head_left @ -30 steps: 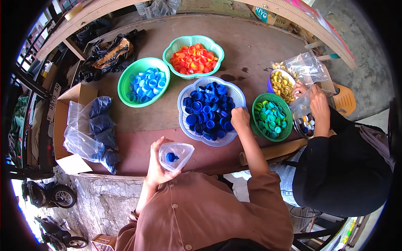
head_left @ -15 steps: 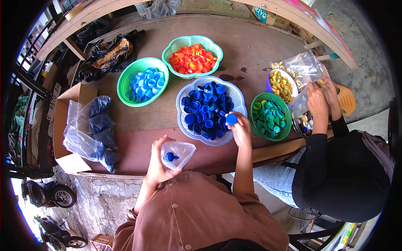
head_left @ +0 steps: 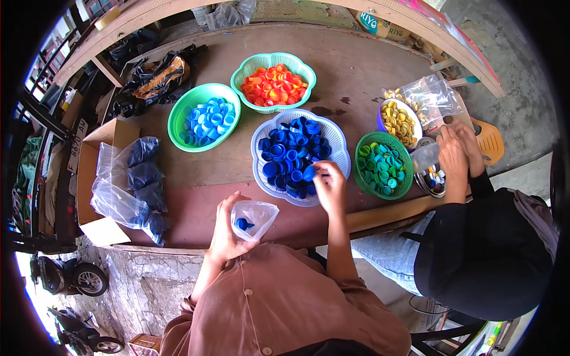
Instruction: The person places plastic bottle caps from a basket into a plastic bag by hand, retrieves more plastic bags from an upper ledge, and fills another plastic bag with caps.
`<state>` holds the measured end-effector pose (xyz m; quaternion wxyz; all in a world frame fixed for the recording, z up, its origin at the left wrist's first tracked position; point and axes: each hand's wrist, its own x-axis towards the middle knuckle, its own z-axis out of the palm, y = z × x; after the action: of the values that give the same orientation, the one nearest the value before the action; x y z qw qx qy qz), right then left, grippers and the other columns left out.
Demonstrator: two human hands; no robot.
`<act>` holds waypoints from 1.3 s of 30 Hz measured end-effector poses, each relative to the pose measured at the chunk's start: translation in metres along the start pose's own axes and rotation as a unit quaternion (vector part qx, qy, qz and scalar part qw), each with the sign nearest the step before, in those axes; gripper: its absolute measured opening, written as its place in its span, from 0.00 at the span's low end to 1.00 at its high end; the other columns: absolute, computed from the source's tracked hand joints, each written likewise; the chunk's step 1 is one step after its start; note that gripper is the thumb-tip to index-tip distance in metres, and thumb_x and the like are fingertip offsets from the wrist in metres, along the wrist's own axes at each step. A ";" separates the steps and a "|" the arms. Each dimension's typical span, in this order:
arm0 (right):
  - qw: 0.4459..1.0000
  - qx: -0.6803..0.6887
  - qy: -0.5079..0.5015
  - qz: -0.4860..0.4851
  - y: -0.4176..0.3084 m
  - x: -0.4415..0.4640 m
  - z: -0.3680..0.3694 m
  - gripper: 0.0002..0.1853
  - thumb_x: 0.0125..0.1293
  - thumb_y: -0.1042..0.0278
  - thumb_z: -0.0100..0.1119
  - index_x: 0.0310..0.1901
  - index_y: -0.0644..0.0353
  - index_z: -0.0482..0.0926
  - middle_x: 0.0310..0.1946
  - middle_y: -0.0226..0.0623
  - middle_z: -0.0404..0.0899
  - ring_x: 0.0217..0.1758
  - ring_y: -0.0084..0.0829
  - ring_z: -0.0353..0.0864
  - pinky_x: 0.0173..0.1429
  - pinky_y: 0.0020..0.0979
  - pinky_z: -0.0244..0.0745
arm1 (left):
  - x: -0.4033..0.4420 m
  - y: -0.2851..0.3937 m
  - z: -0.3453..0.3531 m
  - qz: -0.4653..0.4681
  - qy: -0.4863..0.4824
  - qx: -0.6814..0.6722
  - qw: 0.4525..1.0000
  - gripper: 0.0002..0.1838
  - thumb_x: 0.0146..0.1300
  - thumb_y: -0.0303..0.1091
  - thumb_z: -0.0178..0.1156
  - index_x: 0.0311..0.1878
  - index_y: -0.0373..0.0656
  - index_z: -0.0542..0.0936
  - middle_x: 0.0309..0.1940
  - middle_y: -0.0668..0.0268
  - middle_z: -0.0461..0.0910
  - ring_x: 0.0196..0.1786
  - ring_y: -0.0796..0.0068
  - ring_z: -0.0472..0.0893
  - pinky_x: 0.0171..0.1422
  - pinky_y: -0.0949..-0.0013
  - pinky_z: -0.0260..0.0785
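My left hand (head_left: 224, 232) grips a clear plastic bag (head_left: 261, 218) by its side, with the bag's mouth spread. Inside it show dark blue bottle caps (head_left: 242, 223). Over the front right rim of the pale blue scalloped basket (head_left: 259, 172), my right hand (head_left: 330, 185) pinches a blue bottle cap (head_left: 309, 173). That basket is heaped with loose dark blue caps (head_left: 290, 145).
Nearby stand a green bowl of light blue caps (head_left: 177, 132), a mint basket of orange caps (head_left: 240, 74) and a green basket of green caps (head_left: 385, 194). Filled bags lie in a cardboard box (head_left: 89, 172) at left. A co-worker's hands (head_left: 456, 148) work at right.
My right hand has moved left and slightly down with the cap, which has tilted. My left hand and bag stay nearly still. The co-worker's hands have lowered a little.
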<state>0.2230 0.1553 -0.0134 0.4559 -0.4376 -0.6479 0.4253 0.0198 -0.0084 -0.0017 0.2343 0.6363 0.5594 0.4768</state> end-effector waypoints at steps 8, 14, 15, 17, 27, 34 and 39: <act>0.934 -0.140 0.080 -0.320 -0.078 -0.009 0.013 0.07 0.46 0.76 0.64 0.29 0.59 0.78 0.39 0.40 0.75 0.40 0.36 0.75 0.40 0.31 0.71 | 0.005 0.008 0.004 -0.072 0.032 0.007 0.997 0.52 0.32 0.32 0.72 0.64 0.37 0.54 0.51 0.54 0.68 0.54 0.53 0.67 0.60 0.56 0.58; 0.905 -0.104 -0.061 -0.408 -0.084 -0.035 0.046 0.13 0.44 0.71 0.67 0.34 0.56 0.81 0.43 0.38 0.75 0.44 0.38 0.75 0.49 0.37 0.70 | 0.002 0.001 0.007 -0.093 0.024 -0.043 0.994 0.52 0.33 0.34 0.72 0.64 0.37 0.54 0.52 0.53 0.68 0.54 0.52 0.67 0.61 0.55 0.58; 0.908 -0.129 -0.109 -0.383 -0.094 -0.034 0.048 0.15 0.45 0.68 0.67 0.38 0.55 0.80 0.45 0.38 0.74 0.46 0.38 0.74 0.51 0.38 0.68 | 0.002 0.000 0.005 -0.080 0.023 -0.012 0.996 0.52 0.34 0.35 0.72 0.64 0.37 0.54 0.53 0.53 0.67 0.55 0.52 0.66 0.61 0.55 0.58; 0.913 -0.136 -0.190 -0.335 -0.095 -0.032 0.048 0.21 0.49 0.62 0.67 0.46 0.56 0.78 0.49 0.39 0.73 0.50 0.40 0.73 0.55 0.38 0.66 | 0.000 0.000 0.005 -0.077 0.030 0.000 0.997 0.52 0.33 0.36 0.72 0.64 0.37 0.54 0.53 0.53 0.67 0.55 0.52 0.66 0.61 0.55 0.58; 0.905 -0.392 0.093 -0.139 0.015 0.062 -0.038 0.10 0.45 0.75 0.63 0.32 0.57 0.80 0.31 0.36 0.75 0.36 0.40 0.74 0.41 0.39 0.67 | 0.001 -0.002 0.003 -0.084 0.040 -0.015 0.996 0.51 0.32 0.33 0.71 0.63 0.37 0.55 0.51 0.54 0.69 0.55 0.54 0.66 0.61 0.56 0.57; 0.804 -0.551 -0.094 -0.203 0.041 0.095 -0.031 0.06 0.44 0.75 0.57 0.24 0.52 0.83 0.31 0.33 0.77 0.45 0.33 0.70 0.50 0.35 0.61 | 0.008 0.001 0.001 -0.033 0.011 0.051 0.998 0.52 0.36 0.31 0.72 0.64 0.38 0.52 0.51 0.54 0.66 0.51 0.61 0.72 0.54 0.61 0.66; 0.730 -0.626 -0.144 -0.233 0.067 0.098 -0.023 0.06 0.44 0.74 0.57 0.22 0.54 0.83 0.31 0.36 0.77 0.46 0.35 0.70 0.51 0.36 0.60 | -0.001 -0.004 -0.002 -0.047 0.029 0.022 0.998 0.52 0.36 0.30 0.71 0.65 0.38 0.51 0.50 0.54 0.66 0.51 0.62 0.72 0.54 0.62 0.66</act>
<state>0.2378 0.2697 -0.0508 0.0645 -0.3932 -0.9066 -0.1387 0.0162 -0.0087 -0.0043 0.2259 0.5999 0.6060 0.4711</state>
